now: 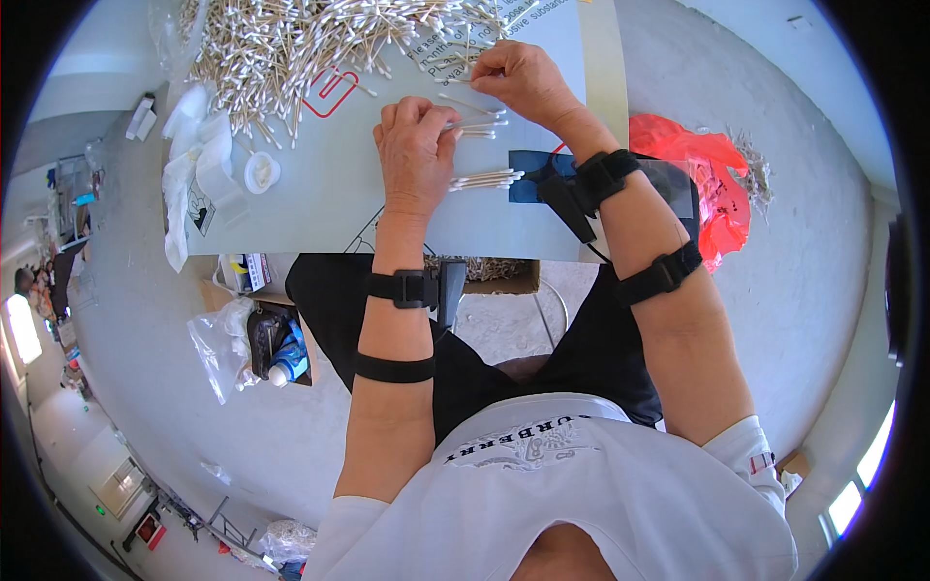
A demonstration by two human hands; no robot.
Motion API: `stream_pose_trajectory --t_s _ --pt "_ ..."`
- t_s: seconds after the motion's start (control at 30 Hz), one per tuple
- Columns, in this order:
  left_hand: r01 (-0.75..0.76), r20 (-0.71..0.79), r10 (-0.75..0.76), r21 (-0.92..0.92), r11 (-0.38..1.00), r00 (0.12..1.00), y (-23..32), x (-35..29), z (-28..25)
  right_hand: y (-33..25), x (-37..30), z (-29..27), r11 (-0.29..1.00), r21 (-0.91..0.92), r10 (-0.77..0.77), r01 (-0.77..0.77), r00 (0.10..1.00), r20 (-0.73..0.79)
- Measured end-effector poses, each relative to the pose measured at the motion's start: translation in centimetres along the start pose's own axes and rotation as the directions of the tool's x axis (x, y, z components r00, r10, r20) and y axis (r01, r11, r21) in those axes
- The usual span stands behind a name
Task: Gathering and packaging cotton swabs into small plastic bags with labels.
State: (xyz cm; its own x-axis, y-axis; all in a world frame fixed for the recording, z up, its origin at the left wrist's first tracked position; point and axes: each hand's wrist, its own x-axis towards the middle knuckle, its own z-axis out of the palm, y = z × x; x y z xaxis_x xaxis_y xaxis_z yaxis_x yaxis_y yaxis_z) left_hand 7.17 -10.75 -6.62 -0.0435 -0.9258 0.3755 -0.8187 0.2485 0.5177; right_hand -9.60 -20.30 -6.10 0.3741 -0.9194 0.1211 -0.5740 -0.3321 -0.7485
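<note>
Loose cotton swabs (310,58) with pale sticks and white tips lie in a big pile at the far side of the table. My left hand (412,155) curls over the tabletop, closed on a few cotton swabs (481,130) whose tips stick out to its right. Farther right, the fingertips of my right hand (528,85) pinch together at a single swab (453,80) by the pile's edge. A neat row of swabs (489,180) lies beside my left wrist, its tips pointing right. Part of this row is hidden behind the wrist.
On the table (310,213) stand a small white round tub (262,172) and crumpled white strips (218,165) at left. A dark film sheet (528,176) lies near the right edge. Beyond it is a red plastic bag (712,184). Below stands a box of bottles and bags (281,339).
</note>
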Motion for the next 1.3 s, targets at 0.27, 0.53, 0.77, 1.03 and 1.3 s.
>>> stream_pose_trajectory --t_s 0.27,0.53,0.77,1.03,1.3 --pt "0.001 -0.013 -0.001 0.0 1.0 1.0 -0.1 -0.1 0.0 -1.0 -0.7 0.3 0.951 -0.256 -0.151 0.176 0.982 0.114" --pt "-0.03 0.01 0.03 -0.025 0.999 1.0 0.3 -0.5 0.0 0.2 0.1 0.1 0.985 -0.13 -0.093 0.116 0.981 0.168" --pt "-0.015 -0.018 0.015 -0.012 1.0 1.0 0.6 0.6 0.1 1.1 -0.4 -0.1 0.976 -0.185 -0.126 0.115 0.991 -0.05" --pt "-0.016 0.059 0.012 0.067 0.998 0.998 1.0 0.3 0.0 1.0 -1.3 -0.6 0.997 -0.076 0.015 -0.029 0.985 -0.171" --pt "-0.019 0.045 0.018 0.037 0.999 0.999 2.5 -2.0 0.2 0.2 -2.5 0.3 0.992 -0.118 -0.079 0.052 0.968 -0.237"
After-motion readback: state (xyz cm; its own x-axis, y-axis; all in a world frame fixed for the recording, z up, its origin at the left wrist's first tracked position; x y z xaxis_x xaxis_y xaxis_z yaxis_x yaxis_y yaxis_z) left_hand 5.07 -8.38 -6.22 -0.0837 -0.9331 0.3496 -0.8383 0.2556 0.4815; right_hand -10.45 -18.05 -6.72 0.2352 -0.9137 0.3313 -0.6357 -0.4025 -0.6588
